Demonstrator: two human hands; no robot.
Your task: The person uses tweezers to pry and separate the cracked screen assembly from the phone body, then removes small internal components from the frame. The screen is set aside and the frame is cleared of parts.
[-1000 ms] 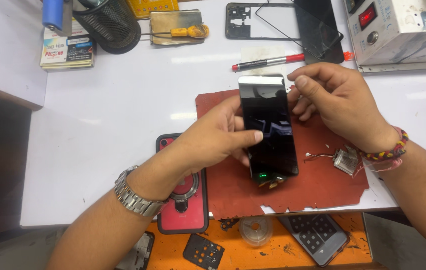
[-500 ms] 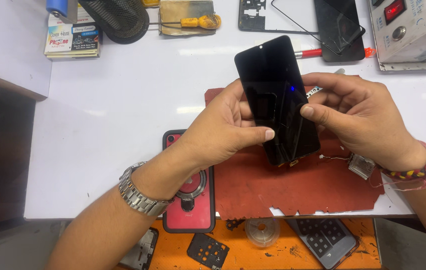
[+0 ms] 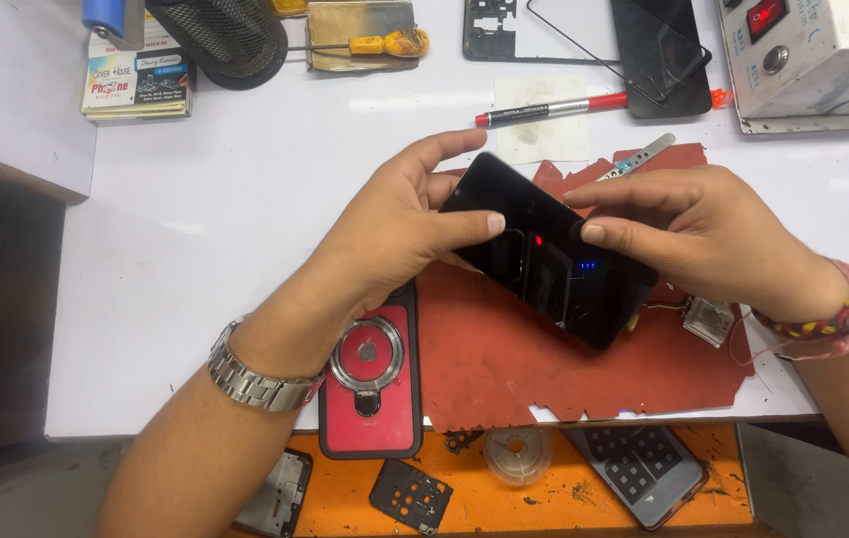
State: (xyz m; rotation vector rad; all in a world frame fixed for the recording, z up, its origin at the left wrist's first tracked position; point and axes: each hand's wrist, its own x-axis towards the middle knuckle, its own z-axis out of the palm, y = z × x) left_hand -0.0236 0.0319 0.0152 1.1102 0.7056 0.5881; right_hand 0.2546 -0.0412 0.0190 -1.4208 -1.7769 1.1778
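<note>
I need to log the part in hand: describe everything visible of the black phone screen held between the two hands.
The black phone screen is a thin, glossy, dark rectangular panel with rounded corners. It is held above the torn red mat, tilted, its long axis running from upper left to lower right. The left hand grips its upper-left end, thumb laid across the face; the right hand pinches its right edge. Its surface mirrors light: a small red spot and tiny blue dots show on it. No cracks are visible.

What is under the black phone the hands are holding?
Under the glossy black phone, held by the left hand and right hand, lies a torn red mat on the white table. Whatever lies directly beneath is hidden.
</note>
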